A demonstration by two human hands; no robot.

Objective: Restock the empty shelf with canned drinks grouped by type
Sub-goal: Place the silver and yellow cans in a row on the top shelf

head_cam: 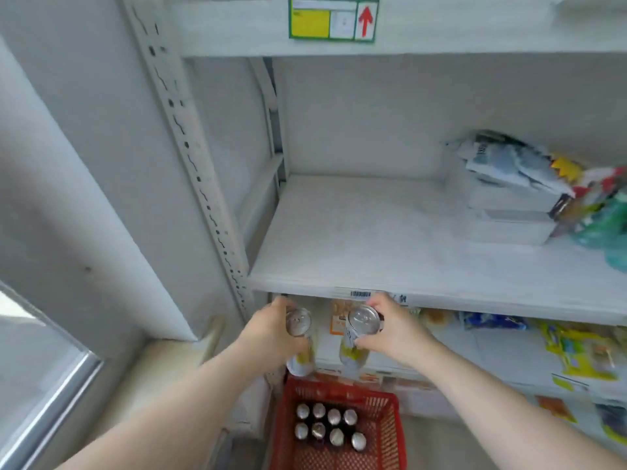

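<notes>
My left hand (pixel 271 329) grips a tall white can with yellow print (pixel 300 337), held upright just below the front edge of the white shelf (pixel 356 252). My right hand (pixel 390 329) grips a second can of the same white and yellow kind (pixel 359 330), also upright, a little to the right of the first. Both cans show silver tops and hang above a red plastic basket (pixel 383 432) on the floor. Inside the basket stand several dark cans (pixel 327 425) with silver tops. The left and middle of the shelf board are bare.
Stacked white boxes (pixel 509 212) with packets on top and coloured bags (pixel 604 218) fill the shelf's right end. A perforated upright (pixel 196 164) borders its left side. Lower shelves hold snack packets (pixel 576 347). A price label (pixel 332 18) sits on the shelf above.
</notes>
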